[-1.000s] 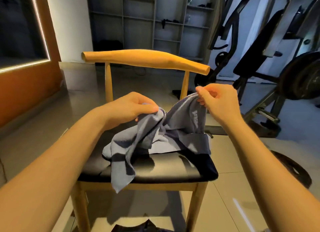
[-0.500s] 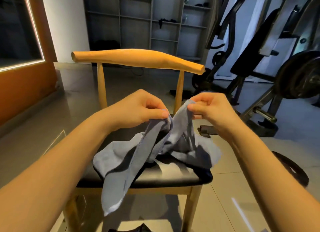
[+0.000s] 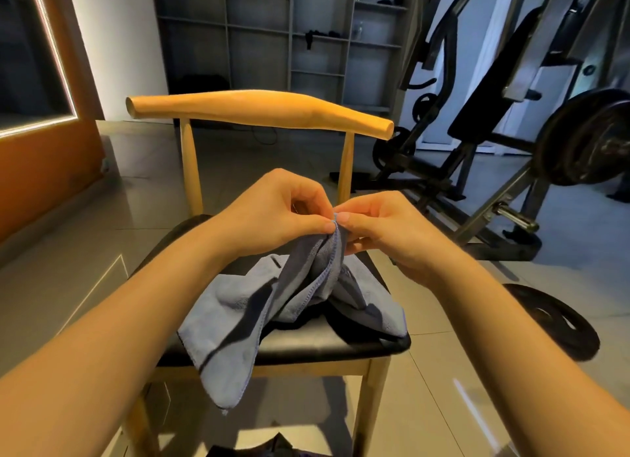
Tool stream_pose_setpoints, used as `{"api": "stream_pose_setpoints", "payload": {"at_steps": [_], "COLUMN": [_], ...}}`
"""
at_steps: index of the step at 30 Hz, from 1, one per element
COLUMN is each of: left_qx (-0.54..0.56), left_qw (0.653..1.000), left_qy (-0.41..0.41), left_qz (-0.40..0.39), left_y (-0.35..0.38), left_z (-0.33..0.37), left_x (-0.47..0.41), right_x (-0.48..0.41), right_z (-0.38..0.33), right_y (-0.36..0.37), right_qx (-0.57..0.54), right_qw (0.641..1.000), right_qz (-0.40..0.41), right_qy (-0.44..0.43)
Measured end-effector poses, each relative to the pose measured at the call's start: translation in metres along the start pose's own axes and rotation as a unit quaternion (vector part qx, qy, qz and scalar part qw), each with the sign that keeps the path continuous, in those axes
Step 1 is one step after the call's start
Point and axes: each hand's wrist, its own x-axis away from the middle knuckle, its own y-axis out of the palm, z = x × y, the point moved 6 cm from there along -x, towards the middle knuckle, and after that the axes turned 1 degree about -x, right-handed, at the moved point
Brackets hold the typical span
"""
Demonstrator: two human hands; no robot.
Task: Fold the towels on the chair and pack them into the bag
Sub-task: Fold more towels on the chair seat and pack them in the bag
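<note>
Several steel weight machines stand behind the chair, off its right side. A grey shelving unit lines the wall beyond its curved wooden backrest. The chair has a black padded seat on pale wooden legs.

One grey-blue towel lies crumpled on that seat. A long flap spills over the front edge and hangs below it, and the upper part is drawn up into a peak above the seat's middle.

A black weight plate lies flat on the floor, right of the chair's front leg.

Above the seat, just before the backrest's right post, the left hand and right hand meet. Each has its fingers curled, with thumb and forefinger pinching the towel's stitched edge at the peak.

A small dark thing shows low at the chair's front; what it is cannot be told.
</note>
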Motion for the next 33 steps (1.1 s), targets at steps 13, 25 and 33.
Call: {"api": "stream_pose_setpoints", "payload": {"at_steps": [13,25,33], "left_qx": [-0.086,0.034,-0.01], "left_qw": [0.993,0.996,0.973], "left_qy": [0.019,-0.082,-0.177], "left_qz": [0.075,-0.032,-0.151], "left_y": [0.002,0.033,0.041], "left_z": [0.003,-0.031,-0.068], "left_x": [-0.001,0.019,0.056], "right_x": [0.004,0.006,0.011], "right_z": [-0.002,0.022,0.051], "right_y": [0.002,-0.02,-0.031], "right_qx": [0.001,-0.01,-0.102], "right_qw": [1.0,0.997,0.983], "right_qz": [-0.029,0.065,0.1], "right_qy": [-0.009,0.026,0.112]}}
